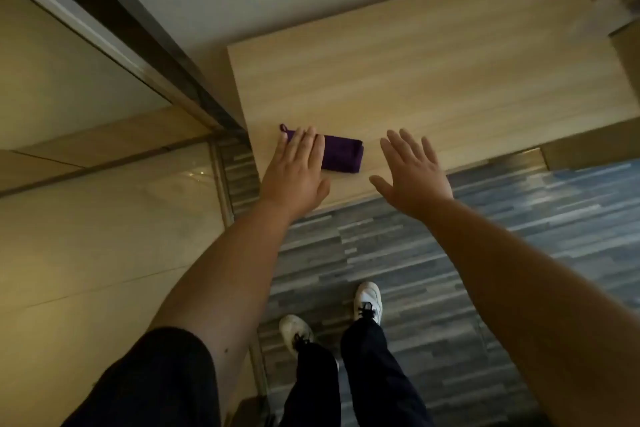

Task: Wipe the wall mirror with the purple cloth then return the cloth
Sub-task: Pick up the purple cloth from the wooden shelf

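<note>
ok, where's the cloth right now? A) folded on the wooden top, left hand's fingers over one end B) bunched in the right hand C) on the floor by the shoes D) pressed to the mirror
A: the cloth lies folded on the wooden top, the left hand flat over its left end; the right hand is open and off it.

My view is dim and warm-tinted, soft all over. The light wooden desk top point(433, 73) is the brightest surface, paling toward its far right corner, where shapes smear into blur. A faint glare spot sits on the glossy beige floor tile point(194, 173) at left. The folded purple cloth point(341, 156) near the desk's front edge reads almost black. Straight edges bow from wide-angle distortion, and my forearms blur at the bottom.
</note>
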